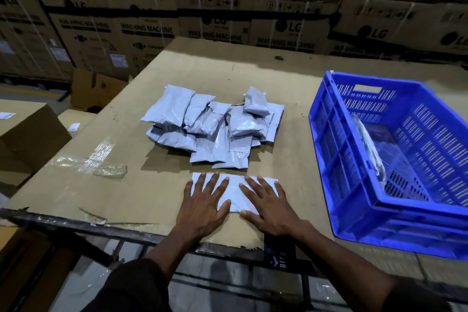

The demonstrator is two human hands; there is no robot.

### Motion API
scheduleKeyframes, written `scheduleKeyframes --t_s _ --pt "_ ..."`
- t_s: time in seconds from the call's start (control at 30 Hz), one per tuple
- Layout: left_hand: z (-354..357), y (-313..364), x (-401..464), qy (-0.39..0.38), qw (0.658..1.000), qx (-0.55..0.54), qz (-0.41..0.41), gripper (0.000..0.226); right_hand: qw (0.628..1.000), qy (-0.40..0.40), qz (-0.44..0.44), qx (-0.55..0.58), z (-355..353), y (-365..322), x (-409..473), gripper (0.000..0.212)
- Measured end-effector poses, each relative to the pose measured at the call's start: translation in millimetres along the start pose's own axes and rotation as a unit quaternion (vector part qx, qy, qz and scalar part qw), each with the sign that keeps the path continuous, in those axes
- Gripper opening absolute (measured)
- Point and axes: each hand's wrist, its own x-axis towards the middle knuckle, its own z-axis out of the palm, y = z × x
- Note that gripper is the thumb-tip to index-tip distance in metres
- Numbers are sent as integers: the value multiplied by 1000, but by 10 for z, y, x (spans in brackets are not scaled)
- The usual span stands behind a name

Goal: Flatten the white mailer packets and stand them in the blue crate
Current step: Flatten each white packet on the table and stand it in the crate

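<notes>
A: Status of the hands?

B: Both lie flat, fingers straight and spread. The left hand (pixel 205 204) and right hand (pixel 269 206) press down on one white mailer packet (pixel 234 194) lying at the near edge of the work surface, one hand toward each end. Nothing is gripped. Judgement: the paired palms are there to push air out and level the packet so it will stand on edge.

A: Remaining stock?

B: A pile of white packets (pixel 215 126), overlapping and puffy, sits just beyond the pressed one, toward the table centre.

A: Destination?

B: The blue crate (pixel 354 213) stands to the right of the hands, on the same surface. One packet (pixel 371 149) already leans near its left wall, roughly upright. Judgement: the task is at an early stage; most packets are still outside.

A: Surface and surroundings?

B: The table is covered with a cardboard sheet (pixel 141 185), torn along the near edge, with a clear tape patch (pixel 88 163) on the left. Stacked washing-machine cartons (pixel 215 25) form the back wall. Lighting is dim.
</notes>
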Motion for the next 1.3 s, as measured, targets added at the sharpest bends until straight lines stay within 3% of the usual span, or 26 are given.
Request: scheduleKeyframes --t_s 0.23,0.37,0.47,0.6,0.73,0.8,0.9,1.0,1.07,1.13,1.23,1.3 --pt "-64 22 -126 36 998 -20 46 91 998 61 14 -8 -65 -27 -15 66" --pt "-42 11 -127 87 995 -10 41 57 998 62 -1 27 -75 -40 -62 61" --pt "8 2 -141 123 992 19 26 43 993 76 -92 2 -68 -94 -160 55" --pt "1 6 -139 147 989 23 4 58 956 105 -256 -102 -39 -140 -272 49" --pt "-6 4 -143 196 980 21 33 59 938 110 -279 -172 23 12 -191 30" --pt "-42 35 -148 226 974 34 11 58 939 167 -262 -145 -53 26 -144 14" --pt "-89 68 -154 281 959 31 -35 76 958 203 -193 -59 -320 -50 -92 10" --pt "-90 68 -210 318 947 29 30 76 960 222 -128 112 -616 -160 -104 19" --pt "-116 73 -248 316 946 23 65 66 934 170 -73 305 -845 -223 -104 29" --pt "-159 85 -237 304 950 5 71 62 898 55 -19 436 -1042 -203 -72 33" --pt "-143 71 -192 250 963 -10 100 58 896 -101 6 433 -1163 -74 16 31" --pt "-84 46 -174 186 976 -4 109 57 920 -121 32 372 -1092 29 106 31"
